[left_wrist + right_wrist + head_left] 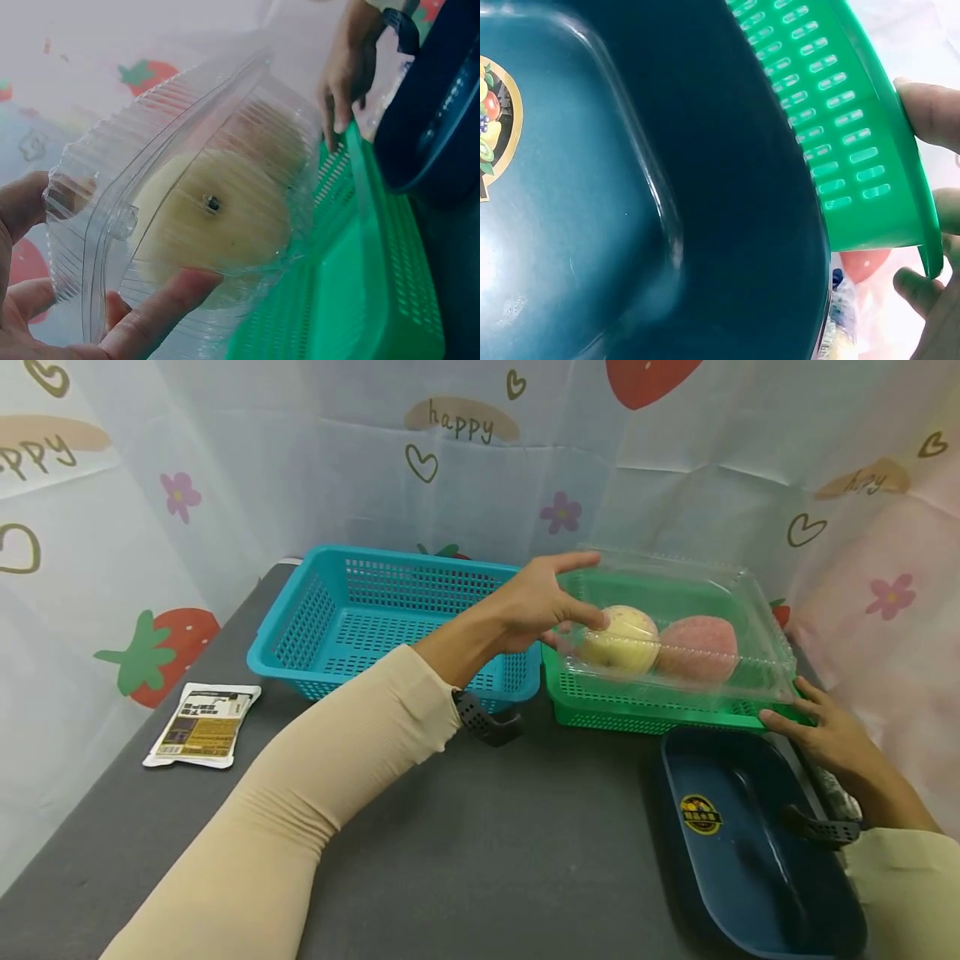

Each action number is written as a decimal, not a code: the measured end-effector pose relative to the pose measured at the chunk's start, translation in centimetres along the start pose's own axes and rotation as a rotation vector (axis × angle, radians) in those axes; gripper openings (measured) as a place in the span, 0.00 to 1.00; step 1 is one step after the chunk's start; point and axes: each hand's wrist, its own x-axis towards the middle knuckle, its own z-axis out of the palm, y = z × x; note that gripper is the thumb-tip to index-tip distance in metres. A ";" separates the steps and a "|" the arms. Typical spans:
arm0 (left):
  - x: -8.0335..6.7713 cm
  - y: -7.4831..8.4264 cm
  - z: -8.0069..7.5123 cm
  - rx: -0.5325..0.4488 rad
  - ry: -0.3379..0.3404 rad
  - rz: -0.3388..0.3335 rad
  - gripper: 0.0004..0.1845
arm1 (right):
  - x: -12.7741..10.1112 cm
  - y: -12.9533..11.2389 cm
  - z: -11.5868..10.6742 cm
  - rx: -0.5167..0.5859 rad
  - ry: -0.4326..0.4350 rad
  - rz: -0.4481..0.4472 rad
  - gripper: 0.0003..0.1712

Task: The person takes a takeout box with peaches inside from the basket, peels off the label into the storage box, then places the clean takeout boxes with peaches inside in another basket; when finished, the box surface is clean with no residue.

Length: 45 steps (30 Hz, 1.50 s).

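Observation:
My left hand grips the left end of a clear plastic clamshell box, held tilted over the green basket. Through the plastic show a round pale-yellow fruit and a pinkish fruit. In the left wrist view, the thumb and fingers spread around the box's end, and the yellow fruit's dark stem hollow faces the camera. My right hand holds the green basket's front right corner, with fingers and thumb about its rim in the right wrist view.
Left of the green basket stands a blue basket with slotted walls. A dark blue basin with a fruit sticker lies front right, against the green basket. A flat printed packet rests at the table's left. A printed curtain hangs behind.

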 end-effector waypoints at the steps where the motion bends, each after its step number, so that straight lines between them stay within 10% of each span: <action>1: 0.5 -0.2 0.1 -0.001 0.000 -0.002 0.45 | 0.0 0.0 0.0 -0.005 -0.001 -0.003 0.47; 19: 6.5 -4.2 2.3 -0.012 0.123 -0.118 0.48 | 0.2 0.2 -0.1 -0.038 -0.046 -0.023 0.47; 32: 7.8 -8.1 3.4 0.017 0.193 -0.154 0.45 | 0.0 0.6 0.0 -0.050 -0.073 -0.030 0.43; 45: 8.5 -7.8 4.2 0.101 0.144 -0.223 0.42 | 0.0 0.7 -0.4 -0.003 -0.064 -0.041 0.43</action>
